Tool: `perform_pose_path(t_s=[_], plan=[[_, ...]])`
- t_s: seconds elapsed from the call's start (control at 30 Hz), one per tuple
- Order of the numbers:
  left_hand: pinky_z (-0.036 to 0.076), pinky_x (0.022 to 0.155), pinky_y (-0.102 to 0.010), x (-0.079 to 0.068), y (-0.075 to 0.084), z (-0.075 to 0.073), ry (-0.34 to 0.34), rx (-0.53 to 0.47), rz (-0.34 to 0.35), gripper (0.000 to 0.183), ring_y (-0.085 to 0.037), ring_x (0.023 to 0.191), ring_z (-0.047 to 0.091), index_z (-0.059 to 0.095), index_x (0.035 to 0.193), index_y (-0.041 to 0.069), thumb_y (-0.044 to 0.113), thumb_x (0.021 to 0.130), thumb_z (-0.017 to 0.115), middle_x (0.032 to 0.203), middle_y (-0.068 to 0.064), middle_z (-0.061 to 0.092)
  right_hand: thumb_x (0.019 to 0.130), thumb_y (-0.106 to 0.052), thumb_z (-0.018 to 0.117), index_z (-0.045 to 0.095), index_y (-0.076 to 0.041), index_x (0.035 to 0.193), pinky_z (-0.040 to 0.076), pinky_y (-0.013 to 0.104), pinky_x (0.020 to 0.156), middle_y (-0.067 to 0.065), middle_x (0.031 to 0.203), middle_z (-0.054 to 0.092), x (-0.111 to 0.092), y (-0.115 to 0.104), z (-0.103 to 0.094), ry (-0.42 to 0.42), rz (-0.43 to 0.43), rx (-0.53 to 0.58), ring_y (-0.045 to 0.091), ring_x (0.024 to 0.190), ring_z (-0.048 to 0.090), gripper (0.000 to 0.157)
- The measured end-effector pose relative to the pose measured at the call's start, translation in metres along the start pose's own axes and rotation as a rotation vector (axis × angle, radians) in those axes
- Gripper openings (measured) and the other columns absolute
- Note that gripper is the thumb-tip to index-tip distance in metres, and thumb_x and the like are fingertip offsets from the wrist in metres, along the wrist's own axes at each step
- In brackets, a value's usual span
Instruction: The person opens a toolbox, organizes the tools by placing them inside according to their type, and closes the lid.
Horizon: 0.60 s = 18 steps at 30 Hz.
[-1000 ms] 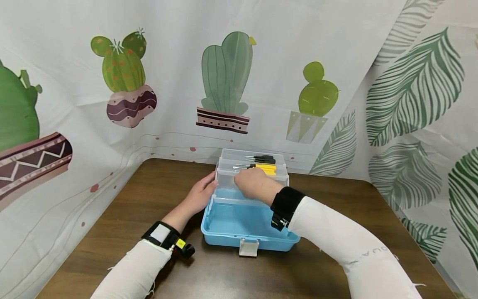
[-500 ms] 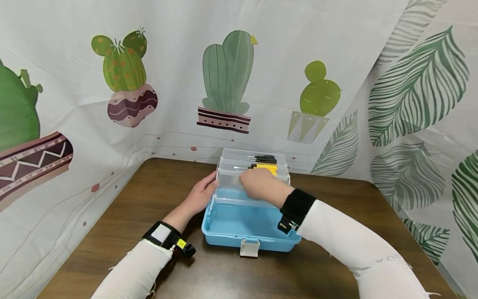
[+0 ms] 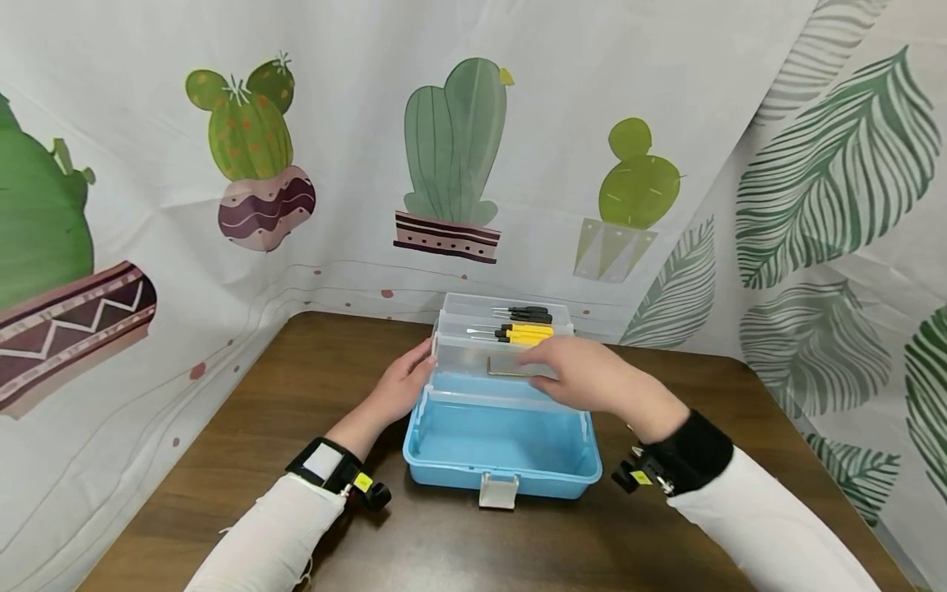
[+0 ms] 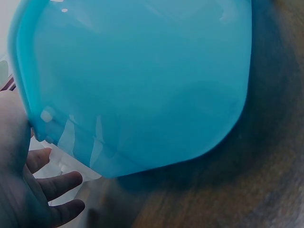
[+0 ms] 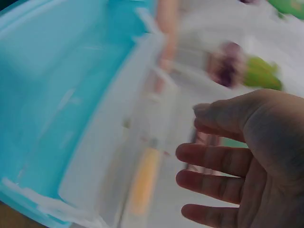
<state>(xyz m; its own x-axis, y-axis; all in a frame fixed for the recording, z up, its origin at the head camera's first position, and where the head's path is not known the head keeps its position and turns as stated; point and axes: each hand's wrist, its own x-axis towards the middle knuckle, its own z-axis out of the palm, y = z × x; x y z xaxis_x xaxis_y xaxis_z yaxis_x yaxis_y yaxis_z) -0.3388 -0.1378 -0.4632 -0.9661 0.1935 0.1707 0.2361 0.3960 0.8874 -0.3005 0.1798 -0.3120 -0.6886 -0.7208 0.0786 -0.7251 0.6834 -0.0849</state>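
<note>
A blue toolbox (image 3: pixel 503 487) stands on the table with its clear stepped trays (image 3: pixel 455 355) folded out at the back. In the lowest tray lies a thin L-shaped hex key (image 3: pixel 506 375). Yellow-handled screwdrivers (image 3: pixel 528 331) fill part of the middle tray, and black-handled screwdrivers (image 3: pixel 527 314) lie in the top one. My left hand (image 3: pixel 399 385) rests against the left side of the trays, fingers spread in the left wrist view. Over the right end of the lowest tray is my right hand (image 3: pixel 592 376); its fingers (image 5: pixel 213 159) are extended and hold nothing in the right wrist view.
A white latch (image 3: pixel 499 492) hangs at the toolbox's front. Brown tabletop (image 3: pixel 296 370) surrounds the box. Behind it hangs a white cloth (image 3: pixel 340 164) printed with cacti and leaves. Each wrist bears a black strap with a small camera.
My right hand has opened and drawn back to the right from the lowest tray, where the hex key now shows. The left hand stays at the trays' left side.
</note>
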Motion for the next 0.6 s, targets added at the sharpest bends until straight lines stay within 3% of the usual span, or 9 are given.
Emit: perform_pose_path(t_s=[0.13,0.23,0.4,0.6], plan=[[0.037,0.118,-0.062,-0.001,-0.001,0.000,0.000,-0.007,0.003,0.054,-0.032,0.153,0.037,0.032,0.161,0.037,0.052,0.109,0.038,0.168,0.000,0.035,0.100,-0.022,0.067,0.067,-0.009,0.135,0.052,0.054,0.105,0.011,0.134,0.070,-0.029,0.020,-0.012,0.108,0.050,0.127,0.032,0.123,0.067,0.038],[0.038,0.118,-0.062,0.000,-0.002,0.001,0.001,-0.008,0.004,0.054,-0.032,0.153,0.037,0.032,0.161,0.037,0.052,0.109,0.038,0.168,0.001,0.035,0.101,-0.023,0.066,0.066,-0.006,0.136,0.050,0.058,0.105,0.014,0.135,0.069,-0.049,0.038,-0.013,0.145,0.140,0.196,0.036,0.125,0.065,0.039],[0.036,0.118,-0.063,0.000,-0.002,0.001,0.002,-0.001,-0.006,0.054,-0.032,0.154,0.035,0.031,0.161,0.037,0.052,0.109,0.038,0.169,0.000,0.033,0.100,-0.033,0.066,0.063,-0.007,0.139,0.049,0.060,0.105,0.017,0.134,0.069,-0.080,0.063,-0.006,0.147,0.300,0.269,0.040,0.129,0.061,0.047],[0.035,0.119,-0.062,-0.001,0.001,0.002,0.007,0.003,0.003,0.054,-0.032,0.155,0.034,0.030,0.162,0.036,0.049,0.110,0.037,0.169,0.000,0.032,0.099,-0.038,0.068,0.061,-0.005,0.141,0.053,0.060,0.098,0.023,0.133,0.068,-0.109,0.083,0.010,0.133,0.408,0.331,0.044,0.126,0.062,0.054]])
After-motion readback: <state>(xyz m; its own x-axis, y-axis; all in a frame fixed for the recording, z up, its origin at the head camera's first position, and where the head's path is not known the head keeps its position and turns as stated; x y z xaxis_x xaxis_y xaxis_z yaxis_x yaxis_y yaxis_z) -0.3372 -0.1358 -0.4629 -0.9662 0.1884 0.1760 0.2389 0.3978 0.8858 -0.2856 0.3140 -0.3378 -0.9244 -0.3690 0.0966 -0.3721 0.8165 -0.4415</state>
